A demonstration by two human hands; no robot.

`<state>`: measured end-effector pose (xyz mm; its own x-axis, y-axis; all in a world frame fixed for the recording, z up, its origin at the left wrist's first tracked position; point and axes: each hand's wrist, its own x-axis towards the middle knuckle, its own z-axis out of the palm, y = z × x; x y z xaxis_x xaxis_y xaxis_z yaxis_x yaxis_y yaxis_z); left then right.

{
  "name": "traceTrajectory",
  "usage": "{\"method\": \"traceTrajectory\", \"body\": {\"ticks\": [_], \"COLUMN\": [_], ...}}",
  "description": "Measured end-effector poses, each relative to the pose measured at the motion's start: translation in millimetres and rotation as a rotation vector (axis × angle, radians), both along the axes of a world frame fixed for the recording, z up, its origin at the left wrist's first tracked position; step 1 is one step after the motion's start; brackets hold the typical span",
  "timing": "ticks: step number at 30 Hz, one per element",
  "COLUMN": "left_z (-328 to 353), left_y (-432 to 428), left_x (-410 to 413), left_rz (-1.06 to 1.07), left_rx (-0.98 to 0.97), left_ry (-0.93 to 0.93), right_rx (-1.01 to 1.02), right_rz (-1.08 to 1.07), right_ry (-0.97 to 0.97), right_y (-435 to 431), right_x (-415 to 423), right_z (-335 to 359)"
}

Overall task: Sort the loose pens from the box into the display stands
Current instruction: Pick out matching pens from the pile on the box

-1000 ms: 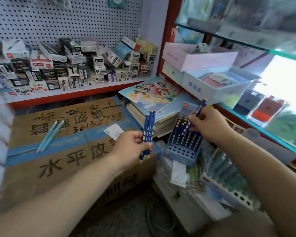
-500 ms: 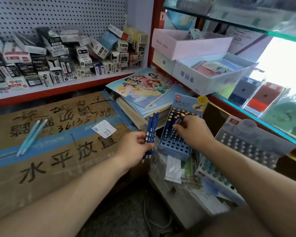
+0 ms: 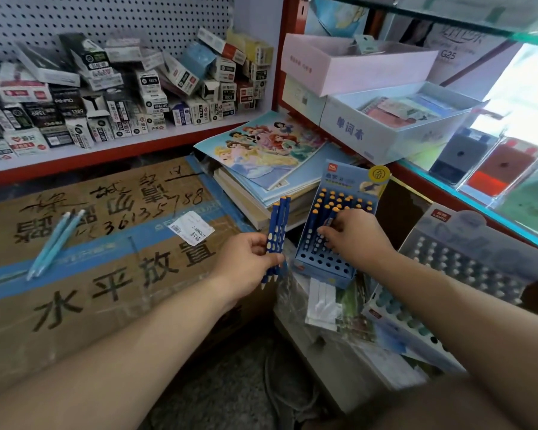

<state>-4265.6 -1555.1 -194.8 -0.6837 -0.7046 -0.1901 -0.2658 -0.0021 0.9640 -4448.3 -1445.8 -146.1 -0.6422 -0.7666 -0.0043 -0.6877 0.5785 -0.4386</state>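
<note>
3 held pens [image 3: 277,220], 2 loose pens [image 3: 59,242], 2 stands [image 3: 322,270]

Daylight glare upper right; soft, edge-warped picture.

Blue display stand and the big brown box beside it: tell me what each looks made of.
The blue display stand with round holes looks like matte printed card, possibly thin plastic: flat folded faces, punched holes. The large brown box with black lettering looks like matte corrugated cardboard: brown fibre colour, blue tape sealing its seam.
</note>
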Motion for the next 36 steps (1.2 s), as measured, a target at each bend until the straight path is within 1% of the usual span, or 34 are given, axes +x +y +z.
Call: {"method": "traceTrajectory", "body": {"ticks": [14,19,23,27,29,30,31,33,34,36], "left_z": [-1,1,4,5,6,7,9,10,11,11], "left_y": [3,5,6,7,7,7,8,10,12,17], "left_x": [5,6,7,8,9,9,9,7,6,4], "left_rz": [-0.003,-0.007,-0.005,-0.011,-0.016,-0.024,-0.042,-0.093,-0.12,-0.164], "left_rx": [0.009,0.014,0.013,0.02,0.017,0.013,0.01,0.018,0.025,0.017], "left_ry": [0.007,0.017,0.013,0.01,0.01,0.01,0.012,0.031,0.046,0.073], "right_rx": [0.03,0.07,0.105,0.11,0.056,-0.008,-0.102,-0.31,-0.367,-0.377], "right_rz": [-0.048,-0.061,-0.05,-0.027,-0.035,-0.043,-0.05,-0.024,0.021,0.126], "right_ry": [0.115,0.077,0.096,0.124,0.147,0.106,0.002,-0.316,-0.432,-0.506], "right_y": [-9,-8,-10,-10,-7,-5,-3,1,3,8], "right_x": [1,0,1,-1,1,4,10,23,30,37], "right_z": [-10,-20,-24,-13,2,11,21,36,42,45]}}
